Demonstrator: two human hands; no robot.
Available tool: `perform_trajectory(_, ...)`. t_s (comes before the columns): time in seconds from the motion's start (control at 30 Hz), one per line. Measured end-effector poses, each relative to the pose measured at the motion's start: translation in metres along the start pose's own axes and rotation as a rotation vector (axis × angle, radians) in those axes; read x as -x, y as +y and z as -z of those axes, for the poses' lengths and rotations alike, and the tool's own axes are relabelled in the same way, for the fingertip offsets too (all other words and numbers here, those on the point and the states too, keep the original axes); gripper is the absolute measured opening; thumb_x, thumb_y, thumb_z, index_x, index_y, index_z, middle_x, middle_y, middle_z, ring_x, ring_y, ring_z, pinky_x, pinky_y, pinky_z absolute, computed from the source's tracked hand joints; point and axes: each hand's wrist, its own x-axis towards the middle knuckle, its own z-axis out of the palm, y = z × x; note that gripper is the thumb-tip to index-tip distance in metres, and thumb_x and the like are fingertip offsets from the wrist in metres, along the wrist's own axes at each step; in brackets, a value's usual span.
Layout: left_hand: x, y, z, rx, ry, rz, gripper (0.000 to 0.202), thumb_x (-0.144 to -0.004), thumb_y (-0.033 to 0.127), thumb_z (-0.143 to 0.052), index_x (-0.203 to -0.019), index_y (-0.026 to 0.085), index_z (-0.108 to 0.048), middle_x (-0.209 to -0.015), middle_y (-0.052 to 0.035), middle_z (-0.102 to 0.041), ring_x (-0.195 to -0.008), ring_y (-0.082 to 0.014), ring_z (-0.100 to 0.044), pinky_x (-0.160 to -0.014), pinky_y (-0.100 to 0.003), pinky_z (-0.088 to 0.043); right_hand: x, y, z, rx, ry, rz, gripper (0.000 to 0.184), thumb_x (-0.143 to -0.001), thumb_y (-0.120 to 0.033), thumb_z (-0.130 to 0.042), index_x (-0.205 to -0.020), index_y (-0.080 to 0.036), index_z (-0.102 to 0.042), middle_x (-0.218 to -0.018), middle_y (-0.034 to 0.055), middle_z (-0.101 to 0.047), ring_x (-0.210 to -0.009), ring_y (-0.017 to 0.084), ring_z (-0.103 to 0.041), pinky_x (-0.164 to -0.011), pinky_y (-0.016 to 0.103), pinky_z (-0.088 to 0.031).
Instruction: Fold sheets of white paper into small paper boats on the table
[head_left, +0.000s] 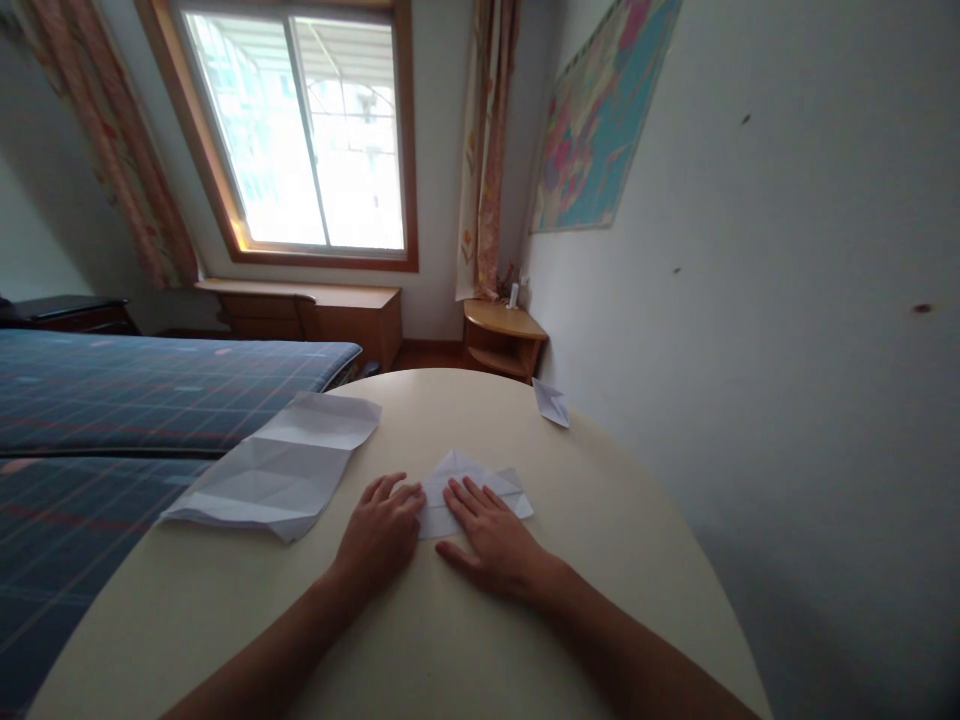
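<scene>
Folded paper (480, 490) was seen lying flat on the round bench (600, 520), near its middle. Both hands were pressed flat on it, fingers spread, nothing gripped: left hand (379, 540) at its left edge, right hand (491, 540) across its middle. A creased sheet (277, 470) overhung the bench's left edge, beside the bed (112, 400). A small folded piece (551, 403) lay at the far edge.

i count three pieces of paper on the one round table (465, 640): one folded paper (480, 482) under my palms at the centre, one creased open sheet (277, 470) at about ten o'clock, and one small folded piece (551, 403) at about one o'clock. two hands, my left hand (379, 535) and my right hand (491, 540). beyond: one window (300, 130), two curtains, one wall map (600, 110), one bed (112, 400), one corner stand (501, 338).
</scene>
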Motion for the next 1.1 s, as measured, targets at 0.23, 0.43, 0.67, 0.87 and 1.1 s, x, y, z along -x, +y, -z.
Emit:
perform_trajectory(0.23, 0.002, 0.020, -0.008, 0.108, -0.026, -0.089, 0.054, -0.084, 0.011, -0.044, -0.137, 0.016, -0.051, -0.148, -0.0095, -0.047, -0.139, -0.0237, -0.039, -0.116, -0.043, -0.034, 0.001, 0.002, 0.000, 0.006, 0.029, 0.007, 0.075, -0.094, -0.058, -0.039, -0.152, -0.013, -0.026, -0.159, 0.0125, -0.020, -0.148, 0.026, -0.015, -0.120, 0.043, -0.013)
perform_trajectory(0.43, 0.002, 0.010, -0.030, 0.214, -0.128, -0.131, 0.058, -0.092, 0.020, -0.041, -0.149, 0.016, -0.033, -0.154, -0.0097, -0.037, -0.142, -0.0214, -0.033, -0.116, -0.042, -0.033, 0.000, 0.005, 0.000, 0.020, 0.018, 0.003, 0.078, -0.093, -0.056, -0.040, -0.152, -0.006, -0.025, -0.158, 0.0152, -0.021, -0.148, 0.026, -0.014, -0.121, 0.041, -0.011)
perform_trajectory(0.67, 0.004, 0.012, -0.027, 0.125, -0.168, -0.125, 0.051, -0.099, 0.036, -0.037, -0.147, 0.017, -0.037, -0.154, -0.0113, -0.037, -0.143, -0.0257, -0.032, -0.115, -0.046, -0.033, 0.003, 0.014, 0.009, 0.037, -0.057, -0.069, 0.089, -0.090, -0.071, -0.032, -0.153, -0.011, -0.022, -0.160, 0.0129, -0.017, -0.148, 0.030, -0.011, -0.120, 0.050, -0.008)
perform_trajectory(0.87, 0.005, 0.014, -0.019, 0.055, -0.199, -0.060, 0.056, -0.098, 0.050, -0.033, -0.147, 0.023, -0.039, -0.155, -0.0110, -0.034, -0.144, -0.0329, -0.026, -0.114, -0.054, -0.028, 0.008, 0.027, 0.019, 0.064, -0.092, -0.229, 0.097, -0.088, -0.076, -0.026, -0.154, -0.006, -0.015, -0.160, 0.0138, -0.010, -0.148, 0.030, -0.006, -0.120, 0.048, -0.007)
perform_trajectory(1.1, 0.007, 0.015, -0.017, 0.040, -0.212, -0.038, 0.060, -0.097, 0.053, -0.034, -0.149, 0.023, -0.035, -0.157, -0.0134, -0.030, -0.145, -0.0327, -0.024, -0.115, -0.052, -0.027, 0.010, 0.037, 0.017, 0.194, 0.071, -0.355, 0.091, -0.091, -0.070, -0.028, -0.151, -0.001, -0.023, -0.158, 0.0200, -0.018, -0.148, 0.032, -0.011, -0.119, 0.053, -0.002)
